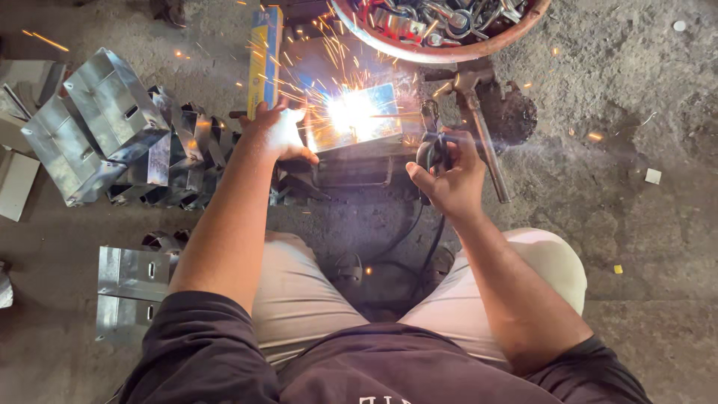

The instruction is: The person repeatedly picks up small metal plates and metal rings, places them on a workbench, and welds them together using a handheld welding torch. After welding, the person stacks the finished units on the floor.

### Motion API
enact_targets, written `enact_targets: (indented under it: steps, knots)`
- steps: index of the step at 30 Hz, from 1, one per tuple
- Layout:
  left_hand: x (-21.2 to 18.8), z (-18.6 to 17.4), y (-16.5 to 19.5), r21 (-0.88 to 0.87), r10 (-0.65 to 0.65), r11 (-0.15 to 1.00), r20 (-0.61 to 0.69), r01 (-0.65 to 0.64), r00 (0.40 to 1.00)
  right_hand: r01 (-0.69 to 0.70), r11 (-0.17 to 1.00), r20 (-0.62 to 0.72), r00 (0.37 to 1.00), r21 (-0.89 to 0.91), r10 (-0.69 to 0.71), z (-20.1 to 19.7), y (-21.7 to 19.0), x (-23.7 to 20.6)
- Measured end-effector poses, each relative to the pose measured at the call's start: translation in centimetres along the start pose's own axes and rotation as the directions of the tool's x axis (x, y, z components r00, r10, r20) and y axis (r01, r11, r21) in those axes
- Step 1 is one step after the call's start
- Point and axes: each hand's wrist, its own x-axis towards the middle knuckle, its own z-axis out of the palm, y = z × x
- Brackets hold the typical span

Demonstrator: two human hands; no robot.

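Your right hand (449, 176) closing around a black welding holder (432, 150), your left hand (275, 133) pressing open-fingered against the metal workpiece (357, 120) sparking on the floor (643, 247), folded brackets (112, 127) lying left, hammer (479, 120) lying just right.

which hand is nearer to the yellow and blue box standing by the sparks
Left. The left hand rests on the metal plate right beside the yellow and blue box, just below it. The right hand grips a black welding holder well off to the right.
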Motion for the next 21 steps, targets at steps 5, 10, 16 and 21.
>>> enact_targets:
  steps: [5, 10, 16, 21]
  knots:
    - [-0.3, -0.4, 0.0, -0.041, -0.024, 0.999, 0.038, 0.025, 0.999, -0.037, 0.999, 0.007, 0.999, -0.010, 0.037, 0.3, 0.4, -0.4]
    - [-2.8, 0.3, 1.1, -0.155, -0.032, 0.988, -0.099, 0.016, 0.995, -0.103, 0.971, -0.099, 0.987, 0.216, 0.126, 0.6, 0.3, -0.3]
    - [-10.2, 12.0, 7.1, -0.740, 0.003, 0.499, -0.519, -0.451, 0.855, -0.026, 0.966, -0.082, 0.995, 0.257, 0.049, 0.6, -2.0, -1.7]
    - [-9.5, 21.5, 9.4, -0.635, 0.510, 0.614, -0.135, -0.469, 0.850, 0.115, 0.984, 0.041, 0.993, -0.138, -0.110, 4.4, -5.8, -5.0]
